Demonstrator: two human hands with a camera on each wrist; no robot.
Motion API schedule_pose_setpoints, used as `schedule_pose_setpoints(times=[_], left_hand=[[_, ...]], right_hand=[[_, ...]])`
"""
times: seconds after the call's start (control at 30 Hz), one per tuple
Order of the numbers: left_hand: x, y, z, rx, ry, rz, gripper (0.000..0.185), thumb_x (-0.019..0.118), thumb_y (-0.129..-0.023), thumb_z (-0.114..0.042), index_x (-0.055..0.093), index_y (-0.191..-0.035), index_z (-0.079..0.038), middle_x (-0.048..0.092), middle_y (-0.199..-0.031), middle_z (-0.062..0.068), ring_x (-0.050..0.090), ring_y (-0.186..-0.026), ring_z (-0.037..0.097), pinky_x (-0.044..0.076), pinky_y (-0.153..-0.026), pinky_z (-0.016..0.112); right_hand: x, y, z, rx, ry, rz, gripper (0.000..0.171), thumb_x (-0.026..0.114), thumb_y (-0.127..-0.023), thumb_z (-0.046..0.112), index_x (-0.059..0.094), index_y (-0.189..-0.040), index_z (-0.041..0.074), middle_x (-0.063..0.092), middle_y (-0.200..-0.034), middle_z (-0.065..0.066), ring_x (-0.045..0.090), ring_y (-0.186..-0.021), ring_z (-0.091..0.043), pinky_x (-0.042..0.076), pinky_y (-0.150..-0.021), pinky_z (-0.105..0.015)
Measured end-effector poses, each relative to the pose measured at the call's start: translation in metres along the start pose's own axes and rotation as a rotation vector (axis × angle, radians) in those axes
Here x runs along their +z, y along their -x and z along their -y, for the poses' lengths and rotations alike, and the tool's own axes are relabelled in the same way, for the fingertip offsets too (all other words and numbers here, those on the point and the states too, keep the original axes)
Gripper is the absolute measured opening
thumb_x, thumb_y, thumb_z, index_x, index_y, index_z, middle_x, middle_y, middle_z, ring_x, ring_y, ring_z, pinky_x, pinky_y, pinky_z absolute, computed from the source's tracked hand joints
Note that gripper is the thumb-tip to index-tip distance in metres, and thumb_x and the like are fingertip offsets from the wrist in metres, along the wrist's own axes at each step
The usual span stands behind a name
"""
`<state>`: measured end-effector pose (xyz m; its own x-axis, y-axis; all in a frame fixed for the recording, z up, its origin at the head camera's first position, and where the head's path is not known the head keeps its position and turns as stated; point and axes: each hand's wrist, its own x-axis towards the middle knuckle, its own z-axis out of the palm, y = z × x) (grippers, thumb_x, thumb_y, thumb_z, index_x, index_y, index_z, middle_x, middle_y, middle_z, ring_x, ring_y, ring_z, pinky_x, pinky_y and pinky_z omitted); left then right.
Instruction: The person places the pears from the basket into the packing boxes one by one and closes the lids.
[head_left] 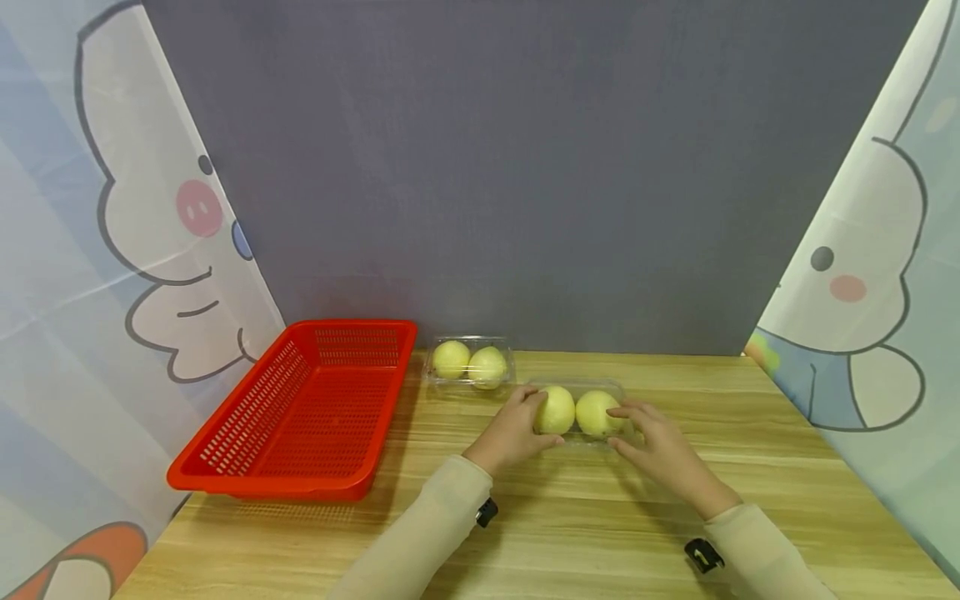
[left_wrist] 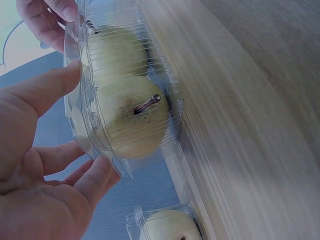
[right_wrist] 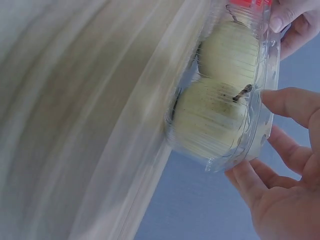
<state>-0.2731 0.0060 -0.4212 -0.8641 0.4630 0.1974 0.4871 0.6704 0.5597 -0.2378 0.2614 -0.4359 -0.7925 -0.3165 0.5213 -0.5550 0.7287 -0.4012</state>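
A: Status?
B: Both hands on the near pear box (head_left: 579, 414), mid table (head_left: 570, 533), toward the back edge. Left hand (head_left: 512, 433) and right hand (head_left: 660, 454) grasp its ends.
A: Basket (head_left: 300, 417)?
B: Nothing in it; 2nd box (head_left: 469, 363) sits at the back edge, untouched. Prob. early on.

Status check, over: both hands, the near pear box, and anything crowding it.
Left hand and right hand grip the near clamshell of pears by its ends. It sits on the table. Second pear clamshell just behind; red basket off left.

Right hand (right_wrist: 280, 180) holds clear box (right_wrist: 257, 100) of 2 pears (right_wrist: 210, 117).
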Motion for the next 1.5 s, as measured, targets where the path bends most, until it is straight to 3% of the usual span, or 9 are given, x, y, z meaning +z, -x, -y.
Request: schedule_pose_setpoints(times=[0.17,0.63,0.93,1.5], left_hand=[[0.0,0.0,0.0,-0.001,0.003,-0.002,0.079,0.08,-0.087,-0.031,0.043,-0.148,0.003,0.035,-0.151,0.018,0.048,-0.132,0.035,0.044,-0.106,0.045],[-0.002,0.002,-0.004,-0.031,-0.027,0.01,0.078,0.079,-0.089,-0.032,0.042,-0.149,0.001,0.036,-0.151,0.016,0.048,-0.132,0.033,0.043,-0.106,0.043],[-0.002,0.0,-0.004,-0.038,-0.029,0.008,0.077,0.078,-0.089,-0.033,0.043,-0.149,0.0,0.037,-0.151,0.015,0.048,-0.131,0.032,0.044,-0.106,0.043],[0.004,-0.021,0.005,-0.074,-0.002,0.015,0.078,0.076,-0.09,-0.035,0.04,-0.152,-0.004,0.034,-0.155,0.014,0.044,-0.135,0.032,0.042,-0.107,0.044]], right_hand=[[-0.001,0.0,0.0,0.018,-0.015,0.016,0.039,0.08,-0.085,0.006,0.067,-0.121,-0.003,0.054,-0.132,-0.032,0.064,-0.102,-0.046,0.057,-0.08,-0.05],[0.0,0.0,0.001,0.035,-0.03,0.039,0.04,0.079,-0.086,0.007,0.066,-0.122,-0.002,0.053,-0.133,-0.03,0.062,-0.106,-0.046,0.056,-0.084,-0.05],[-0.004,-0.004,0.003,0.091,-0.068,0.085,0.04,0.077,-0.089,0.009,0.064,-0.125,-0.001,0.052,-0.135,-0.028,0.06,-0.108,-0.048,0.055,-0.086,-0.053],[0.0,-0.018,-0.013,0.098,-0.092,0.091,0.04,0.074,-0.089,0.003,0.062,-0.127,-0.004,0.05,-0.137,-0.031,0.054,-0.117,-0.049,0.051,-0.092,-0.055]])
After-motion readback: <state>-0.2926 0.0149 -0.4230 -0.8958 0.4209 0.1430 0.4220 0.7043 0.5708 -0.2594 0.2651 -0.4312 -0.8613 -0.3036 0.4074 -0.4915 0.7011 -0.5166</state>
